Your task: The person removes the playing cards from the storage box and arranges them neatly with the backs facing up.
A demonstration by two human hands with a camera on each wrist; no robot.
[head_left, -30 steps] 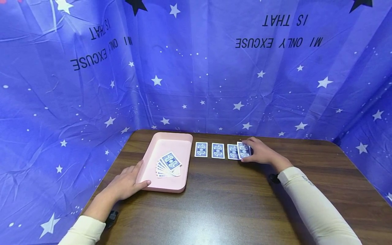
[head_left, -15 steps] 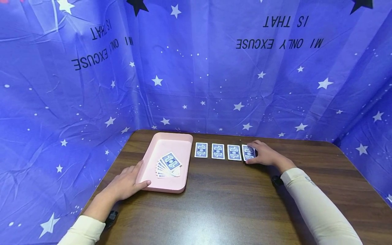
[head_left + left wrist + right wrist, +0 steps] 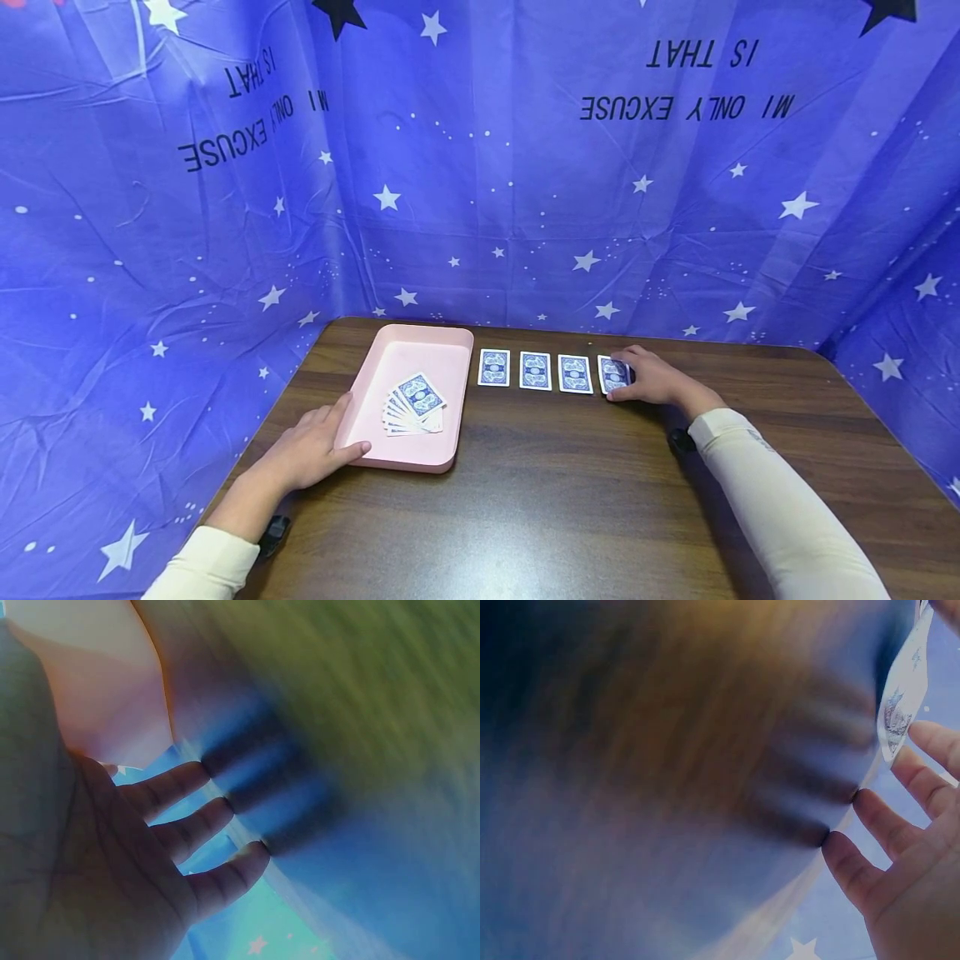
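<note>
Trouble near the table's [image 3: 525,492] far edge: the blue-backed card [image 3: 612,375], bowed in the right hand's [image 3: 652,377] pinch, could spring askew if thumb and fingers let go unevenly, or scrape the neighbouring card [image 3: 575,375] if the wrist swings left. The pinched card lies just left of the palm, between thumb and fingertips; whether it sits flat cannot be told. The left hand [image 3: 306,446], fingers extended, rests at the pink tray's [image 3: 412,357] near-left corner, where a careless push could shift it.
</note>
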